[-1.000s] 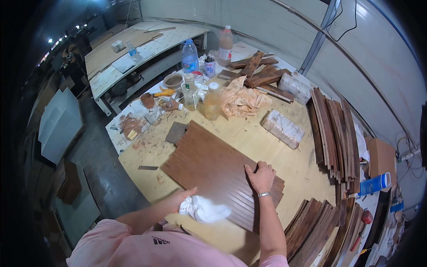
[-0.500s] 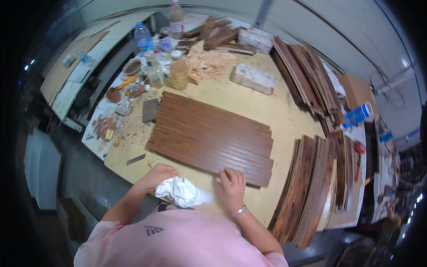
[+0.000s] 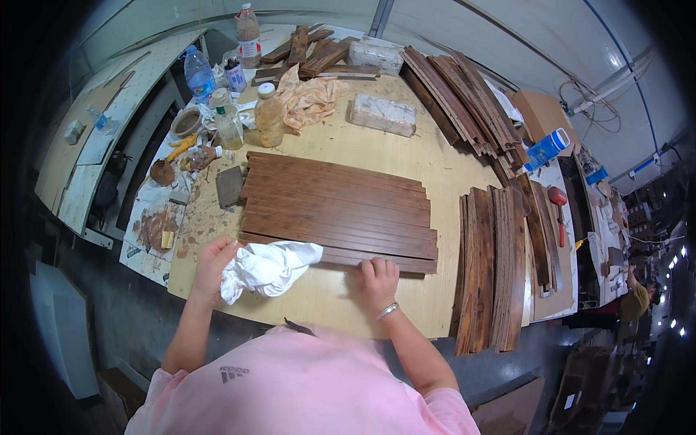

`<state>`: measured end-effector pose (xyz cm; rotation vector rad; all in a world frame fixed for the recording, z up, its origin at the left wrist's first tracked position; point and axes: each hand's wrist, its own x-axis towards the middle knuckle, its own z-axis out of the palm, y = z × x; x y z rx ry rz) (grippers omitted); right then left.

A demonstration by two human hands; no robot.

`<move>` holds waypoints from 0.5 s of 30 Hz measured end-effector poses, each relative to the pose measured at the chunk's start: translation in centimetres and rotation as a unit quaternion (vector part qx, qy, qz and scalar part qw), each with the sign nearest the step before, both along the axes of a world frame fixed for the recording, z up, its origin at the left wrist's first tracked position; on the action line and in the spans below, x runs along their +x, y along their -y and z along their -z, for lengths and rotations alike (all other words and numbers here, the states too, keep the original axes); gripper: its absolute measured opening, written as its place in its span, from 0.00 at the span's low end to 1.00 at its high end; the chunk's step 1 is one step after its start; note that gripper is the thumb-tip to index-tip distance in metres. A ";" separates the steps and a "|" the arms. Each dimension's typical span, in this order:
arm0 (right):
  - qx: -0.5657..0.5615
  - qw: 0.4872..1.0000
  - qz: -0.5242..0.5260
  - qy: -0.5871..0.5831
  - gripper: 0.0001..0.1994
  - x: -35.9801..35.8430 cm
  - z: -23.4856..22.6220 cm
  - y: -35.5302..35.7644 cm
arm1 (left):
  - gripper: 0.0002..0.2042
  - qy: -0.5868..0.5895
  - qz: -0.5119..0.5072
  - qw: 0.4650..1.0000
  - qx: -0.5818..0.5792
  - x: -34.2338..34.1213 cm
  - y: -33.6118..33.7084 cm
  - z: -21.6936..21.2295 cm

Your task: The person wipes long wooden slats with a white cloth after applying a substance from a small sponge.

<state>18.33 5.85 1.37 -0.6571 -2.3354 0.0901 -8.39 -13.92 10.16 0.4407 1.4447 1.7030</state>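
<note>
1. The left hand (image 3: 214, 264) has its grip closed on one side of a white cloth (image 3: 268, 268); this likely lets the rest bunch loosely toward the wooden strips.
2. The right hand (image 3: 380, 283) has its fingers curled at the near edge of the nearest strip (image 3: 406, 265), perhaps to steady it; I cannot tell whether its grip is closed on the wood.
3. The brown wooden strips (image 3: 333, 196) lie flat, side by side with staggered ends, on the bench (image 3: 449, 163) before the person, presumably so their faces form one reachable surface.
4. Longer planks (image 3: 478, 268) stand to the right and capped bottles (image 3: 270, 119) beyond, seemingly set aside from the working area.
</note>
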 end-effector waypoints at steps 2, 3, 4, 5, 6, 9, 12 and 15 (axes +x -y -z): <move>0.003 1.000 0.004 0.002 0.13 -0.1 -0.4 0.2 | 0.07 -0.019 -0.008 1.000 0.017 -0.5 0.4 0.1; 0.006 1.000 0.005 0.005 0.13 -0.1 -0.6 0.3 | 0.07 -0.019 -0.018 1.000 0.017 -0.5 0.5 0.1; 0.010 1.000 0.007 0.008 0.13 -0.1 -0.8 0.4 | 0.07 -0.019 -0.029 0.999 0.018 -0.5 0.4 0.0; 0.001 0.999 -0.002 0.033 0.14 0.2 -0.6 0.5 | 0.07 -0.019 -0.039 0.999 0.019 -0.4 0.3 -0.1; -0.009 0.998 -0.012 0.059 0.15 0.3 -0.8 0.9 | 0.07 -0.024 -0.044 0.998 0.024 -0.4 0.3 -0.3; -0.059 0.992 -0.022 0.105 0.14 0.3 -1.2 1.4 | 0.07 -0.057 -0.052 0.997 0.028 -0.5 -0.6 -1.0; -0.214 0.965 -0.012 0.152 0.12 -0.2 -2.6 1.7 | 0.03 -0.189 -0.039 0.981 -0.019 0.3 -1.4 -1.5; -0.400 0.889 0.066 0.213 0.09 -0.6 -6.6 3.6 | 0.09 -0.372 0.130 0.919 -0.017 4.4 -3.2 -3.0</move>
